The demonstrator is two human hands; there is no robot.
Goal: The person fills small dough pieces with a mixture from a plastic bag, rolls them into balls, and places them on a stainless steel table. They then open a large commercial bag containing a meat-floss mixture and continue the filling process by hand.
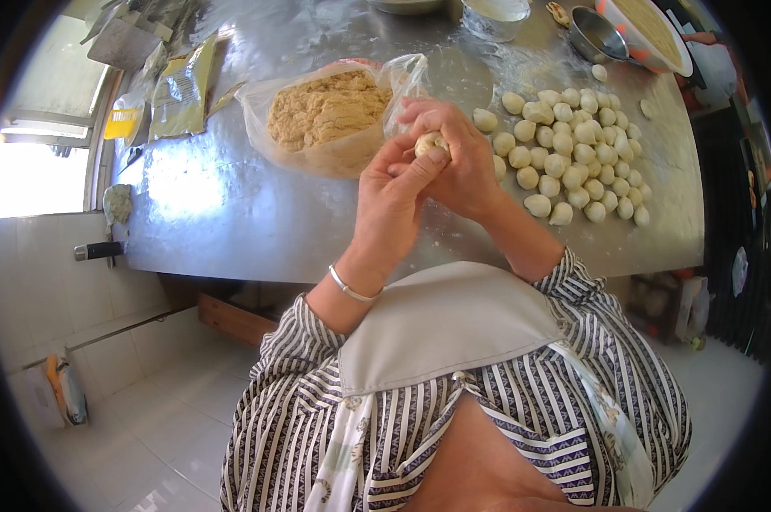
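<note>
Between my two hands is a small round piece of dough (431, 144), with an opening or fold at its top. My left hand (392, 182) pinches it, thumb laid across its near side. Fingers of my right hand (465, 157) curl around its far and right sides. Just beyond my hands lies a clear plastic bag (254, 121) holding a crumbly tan filling (328, 109). To the right, a large group of pale dough balls (574, 150) rests on the metal table (283, 237). What the dough holds inside is mostly hidden.
A metal bowl (596, 35) and a large basin (654, 32) of yellowish contents stand at the far right. A floury metal container (495, 18) sits at the back. Packets (184, 89) lie at left near a window (36, 169). Another person (712, 67) is partly visible at right.
</note>
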